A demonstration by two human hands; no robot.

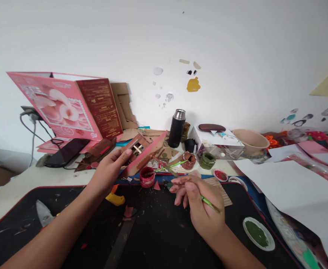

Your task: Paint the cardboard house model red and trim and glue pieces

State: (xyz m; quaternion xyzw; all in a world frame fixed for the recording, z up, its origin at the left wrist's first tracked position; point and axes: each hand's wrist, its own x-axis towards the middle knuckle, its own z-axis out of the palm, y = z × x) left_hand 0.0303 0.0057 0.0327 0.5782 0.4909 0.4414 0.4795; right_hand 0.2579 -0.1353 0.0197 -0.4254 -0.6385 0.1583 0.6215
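Observation:
My left hand (112, 164) grips a small cardboard model house (137, 147), tilted, with a window in its brown wall and a pinkish roof panel (149, 151) facing right. In my right hand (203, 205) a paintbrush (208, 203) with a green handle is pinched between thumb and fingers. Its bristle end points up and left, close to the roof panel; whether it touches I cannot tell. Just below the house stands an open jar of red paint (147, 178). Another green-handled brush (168, 167) rests across it toward a brown paint jar (188, 160).
A green paint jar (207, 161), a black flask (177, 129) and a white box (217, 140) stand behind. On the black mat (158, 231) lie a yellow-handled tool (115, 198), scraps and a lid with green paint (258, 233). A phone (67, 152) lies left, before a pink box (65, 108).

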